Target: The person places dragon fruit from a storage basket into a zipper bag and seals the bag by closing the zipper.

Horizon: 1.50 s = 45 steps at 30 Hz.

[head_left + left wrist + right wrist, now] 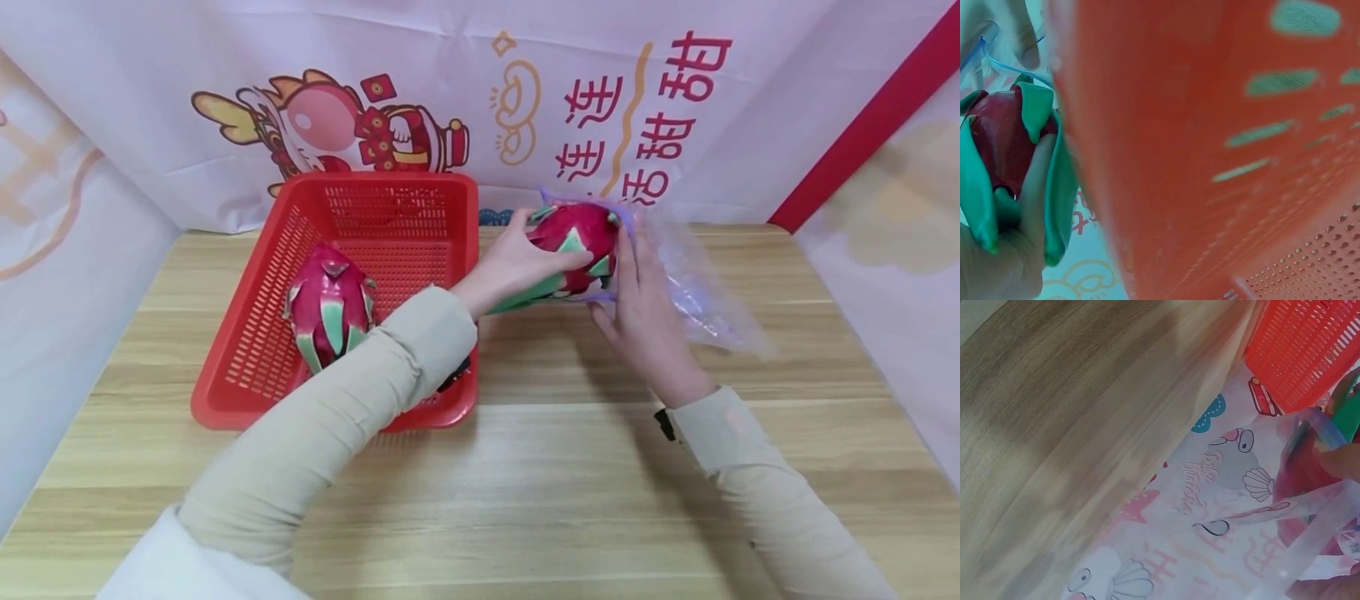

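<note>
Dragon fruit [581, 221] sits in your left grip [525, 267], held right of the red basket [467, 275] and toward the far side of the counter [555, 483]. Your left thumb lies across its near face while the fingers wrap the far side, so that grip is pinching the fruit. Your right grip [647, 312] is at the fruit's right end, fingers nearly straight and thumb spread away, against the mouth of the clear bag [712, 292]; whether it pinches the film, I cannot tell. The fruit's right end appears to be at or just within that mouth, but how deep it lies is hard to judge. The likeliest trouble is snagging: the green scales [572, 240] stick out, and one could hook the blue edge [1019, 72] of the bag, folding it back or tearing the film if you push hard. Thin film may also slide from your right fingers, letting the mouth collapse against the fruit. Your left thumb bears on a rounded, glossy skin, so loosening too soon could let the fruit roll out and drop onto the counter. Mind your left sleeve [330, 425] as well: it passes over the basket and hides part of the second dragon fruit [318, 296], so a low sweep of that arm could knock the rim or shift the fruit inside.
</note>
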Tool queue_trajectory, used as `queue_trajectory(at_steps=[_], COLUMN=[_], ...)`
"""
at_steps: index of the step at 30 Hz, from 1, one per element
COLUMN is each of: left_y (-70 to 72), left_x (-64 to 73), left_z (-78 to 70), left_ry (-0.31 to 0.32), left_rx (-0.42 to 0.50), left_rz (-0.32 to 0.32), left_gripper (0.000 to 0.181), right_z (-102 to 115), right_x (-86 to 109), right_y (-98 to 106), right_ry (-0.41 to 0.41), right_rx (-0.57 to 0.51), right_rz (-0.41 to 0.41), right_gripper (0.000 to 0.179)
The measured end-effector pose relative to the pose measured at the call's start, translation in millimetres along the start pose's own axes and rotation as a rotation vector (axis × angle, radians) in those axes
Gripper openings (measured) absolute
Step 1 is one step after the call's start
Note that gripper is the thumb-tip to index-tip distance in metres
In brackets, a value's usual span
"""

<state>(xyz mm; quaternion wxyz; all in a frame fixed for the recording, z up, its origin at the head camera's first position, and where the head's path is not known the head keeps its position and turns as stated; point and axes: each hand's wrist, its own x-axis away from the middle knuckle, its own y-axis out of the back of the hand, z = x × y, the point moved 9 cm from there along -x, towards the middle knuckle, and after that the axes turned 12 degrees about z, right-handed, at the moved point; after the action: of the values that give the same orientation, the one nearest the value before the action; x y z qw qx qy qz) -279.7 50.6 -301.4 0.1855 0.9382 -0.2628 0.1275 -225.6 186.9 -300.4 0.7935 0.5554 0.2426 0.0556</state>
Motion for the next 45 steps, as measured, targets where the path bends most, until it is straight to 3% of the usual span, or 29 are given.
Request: queue_trajectory(at_steps=[5,14,24,30,36,42,45], left_y=[1.3,0.8,-5.0,-8.7,-7.9,-3.5,-1.0], left_x=[0.1,-4.6,-6.7,-6.0,-6.1,-8.0,-8.0], left_z=[1.8,8.3,17.2,20.7,25.7,27.4,28.0], left_ry=[0.001,0.085,0.106,0.08,0.085,0.09,0.096], left_rx=[0.012,-0.044,-0.038,0.046,0.158,0.216,0.228], left_rz=[0.0,0.01,0.111,0.152,0.123,0.067,0.054], left_gripper=[0.083,0.097,0.088,0.07,0.067,0.077,0.081], right_z=[1.8,6.6,8.1,12.7,10.4,5.7,0.0], right_x=[0.9,-1.2,-0.6,1.5,2.7,6.8,8.3], right_y=[-0.7,-6.6,-14.3,-16.6,-20.6,-19.7,-21.7], right_ry=[0.012,0.02,0.042,0.096,0.091,0.131,0.104], right_rx=[-0.003,-0.025,-0.021,-0.009,-0.031,-0.056,-0.021], right_rz=[0.01,0.022,0.045,0.043,0.076,0.06,0.082], right_gripper=[0.093,0.095,0.1,0.096,0.097,0.109,0.115])
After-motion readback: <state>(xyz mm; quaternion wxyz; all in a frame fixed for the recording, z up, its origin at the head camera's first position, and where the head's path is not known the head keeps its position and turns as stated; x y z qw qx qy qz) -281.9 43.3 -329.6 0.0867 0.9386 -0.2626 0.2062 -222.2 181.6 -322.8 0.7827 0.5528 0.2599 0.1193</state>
